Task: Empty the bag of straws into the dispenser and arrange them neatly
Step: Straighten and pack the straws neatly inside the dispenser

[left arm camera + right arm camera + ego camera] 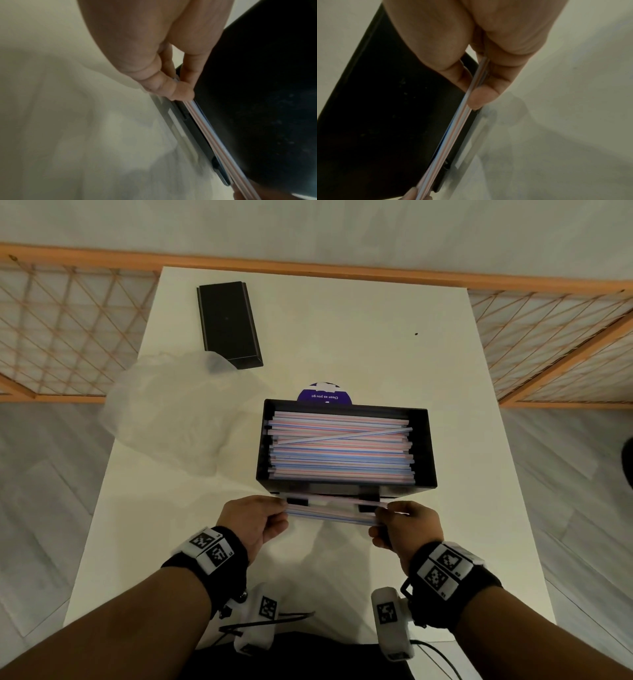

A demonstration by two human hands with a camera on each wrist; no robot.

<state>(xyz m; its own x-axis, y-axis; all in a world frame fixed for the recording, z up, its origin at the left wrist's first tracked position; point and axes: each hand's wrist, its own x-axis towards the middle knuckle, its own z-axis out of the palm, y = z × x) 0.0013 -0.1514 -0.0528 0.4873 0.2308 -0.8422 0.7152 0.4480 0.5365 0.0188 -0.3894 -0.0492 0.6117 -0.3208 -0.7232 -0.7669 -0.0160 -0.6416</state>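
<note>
Your left hand (255, 520) and right hand (407, 525) each pinch one end of a small bundle of straws (334, 513), held level just in front of the open black dispenser (424, 446). More straws fill the dispenser. Its lid (227, 323) and the empty bag (164, 409) lie on the bench (376, 337).

Black wristbands (209, 556) carry white plates of black-and-white square markers; white tagged camera units (390, 623) with black cables hang beneath both wrists.
</note>
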